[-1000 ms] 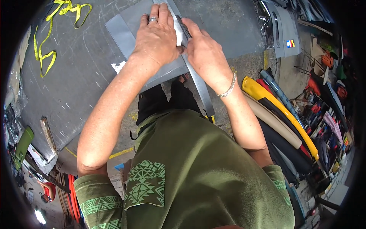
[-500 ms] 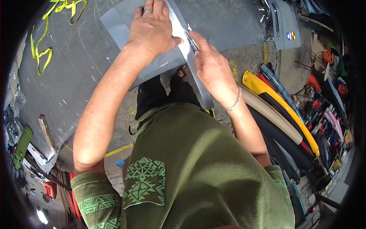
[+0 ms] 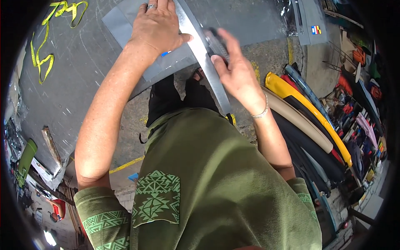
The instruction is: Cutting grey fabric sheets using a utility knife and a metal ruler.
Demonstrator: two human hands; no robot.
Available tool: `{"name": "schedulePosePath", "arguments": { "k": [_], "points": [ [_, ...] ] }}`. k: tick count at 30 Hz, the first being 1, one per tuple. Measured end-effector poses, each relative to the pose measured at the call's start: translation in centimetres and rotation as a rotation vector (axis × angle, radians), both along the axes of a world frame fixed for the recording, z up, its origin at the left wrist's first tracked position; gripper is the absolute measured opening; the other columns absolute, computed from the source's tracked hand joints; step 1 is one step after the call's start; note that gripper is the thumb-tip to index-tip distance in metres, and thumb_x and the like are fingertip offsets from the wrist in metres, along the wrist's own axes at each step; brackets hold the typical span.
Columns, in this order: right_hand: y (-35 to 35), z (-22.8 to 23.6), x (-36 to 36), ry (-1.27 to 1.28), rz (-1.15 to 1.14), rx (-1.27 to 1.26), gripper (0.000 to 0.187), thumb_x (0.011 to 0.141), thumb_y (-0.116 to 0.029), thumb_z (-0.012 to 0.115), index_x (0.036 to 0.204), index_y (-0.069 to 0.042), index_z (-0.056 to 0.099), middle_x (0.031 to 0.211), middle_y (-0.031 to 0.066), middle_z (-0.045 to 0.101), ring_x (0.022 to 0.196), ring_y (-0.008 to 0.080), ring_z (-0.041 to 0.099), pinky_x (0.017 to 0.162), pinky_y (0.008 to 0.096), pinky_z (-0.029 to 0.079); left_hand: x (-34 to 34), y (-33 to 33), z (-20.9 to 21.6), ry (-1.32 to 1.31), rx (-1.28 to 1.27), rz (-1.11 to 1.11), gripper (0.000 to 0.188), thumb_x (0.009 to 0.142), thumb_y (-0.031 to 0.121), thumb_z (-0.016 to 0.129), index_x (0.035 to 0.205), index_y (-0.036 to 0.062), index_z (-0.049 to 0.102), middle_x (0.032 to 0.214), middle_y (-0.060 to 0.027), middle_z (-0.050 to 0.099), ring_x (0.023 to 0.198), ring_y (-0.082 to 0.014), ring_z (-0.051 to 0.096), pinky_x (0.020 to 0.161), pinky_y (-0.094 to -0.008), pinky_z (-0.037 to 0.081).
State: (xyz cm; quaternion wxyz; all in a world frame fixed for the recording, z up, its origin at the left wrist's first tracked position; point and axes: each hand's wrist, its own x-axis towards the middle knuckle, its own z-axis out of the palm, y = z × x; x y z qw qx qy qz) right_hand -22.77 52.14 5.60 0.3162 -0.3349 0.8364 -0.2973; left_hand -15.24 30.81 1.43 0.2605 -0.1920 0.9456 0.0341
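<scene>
A long, flat, shiny metal ruler (image 3: 201, 54) lies over a smooth grey sheet (image 3: 183, 62) at the near edge of the scratched, dark tabletop (image 3: 83, 62), its long axis slanting from upper left to lower right, its narrow end overhanging the edge and pointing back toward the wearer. The left grip (image 3: 156, 31) is spread flat on the sheet, grasping nothing, its thumb on the ruler. The right grip (image 3: 239, 71) is closed around a dark, slim tool (image 3: 216, 43), motion-blurred, just right of the ruler. The curling yellow tape measure (image 3: 51, 60) carries markings too small to read; a small multicoloured label (image 3: 316, 30) sits on a grey piece (image 3: 307, 16) at right.
</scene>
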Motion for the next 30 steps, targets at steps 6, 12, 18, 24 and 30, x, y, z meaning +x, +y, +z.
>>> {"name": "schedulePosePath", "arguments": {
  "k": [6, 12, 18, 24, 30],
  "points": [
    [5.4, -0.8, -5.4, 0.067, -0.033, -0.065, 0.055, 0.085, -0.004, 0.067, 0.138, -0.002, 0.052, 0.120, 0.0184, 0.059, 0.083, 0.0221, 0.066, 0.079, 0.0337, 0.057, 3.3, -1.7, -4.1, 0.967, 0.526, -0.092, 0.110, 0.087, 0.064, 0.063, 0.151, -0.0187, 0.030, 0.161, -0.0349, 0.028, 0.153, -0.0431, 0.026, 0.125, -0.0477, 0.025],
    [3.8, 3.2, -6.6, -0.140, -0.187, -0.261, 0.047, 0.088, -0.001, 0.077, 0.132, -0.004, 0.061, 0.104, 0.0032, 0.063, 0.087, 0.0101, 0.065, 0.080, 0.0223, 0.055, 0.9, -0.1, -0.5, 0.172, -0.013, 0.034, 0.115, 0.082, 0.065, 0.070, 0.150, -0.0184, 0.030, 0.160, -0.0343, 0.029, 0.153, -0.0422, 0.027, 0.124, -0.0487, 0.027],
    [-2.2, -3.1, -9.9, 0.183, 0.111, -0.659, 0.041, 0.109, -0.029, 0.049, 0.143, -0.007, 0.050, 0.104, 0.0112, 0.070, 0.094, 0.0246, 0.070, 0.082, 0.0364, 0.055, 2.9, -4.9, -11.4, 1.361, 0.495, -0.040, 0.117, 0.079, 0.064, 0.074, 0.150, -0.0181, 0.031, 0.160, -0.0345, 0.029, 0.152, -0.0433, 0.028, 0.124, -0.0488, 0.028],
    [-11.9, -2.4, -7.9, -0.661, -0.247, -0.798, 0.042, 0.111, -0.044, 0.044, 0.137, -0.012, 0.051, 0.085, -0.0021, 0.050, 0.064, 0.0099, 0.051, 0.060, 0.0262, 0.047, 5.7, -6.7, -12.7, 1.406, 0.215, -0.032, 0.118, 0.078, 0.065, 0.075, 0.150, -0.0177, 0.031, 0.159, -0.0351, 0.029, 0.151, -0.0443, 0.029, 0.124, -0.0492, 0.029],
    [-14.8, -2.5, -4.9, -0.708, -0.440, -0.441, 0.043, 0.110, -0.049, 0.043, 0.121, -0.009, 0.052, 0.082, -0.0005, 0.050, 0.053, 0.0097, 0.046, 0.045, 0.0253, 0.040, 0.0, 0.5, 2.4, 0.082, 0.002, 0.079, 0.116, 0.079, 0.065, 0.074, 0.150, -0.0170, 0.031, 0.159, -0.0357, 0.029, 0.151, -0.0450, 0.029, 0.124, -0.0484, 0.029]
  ]
}}
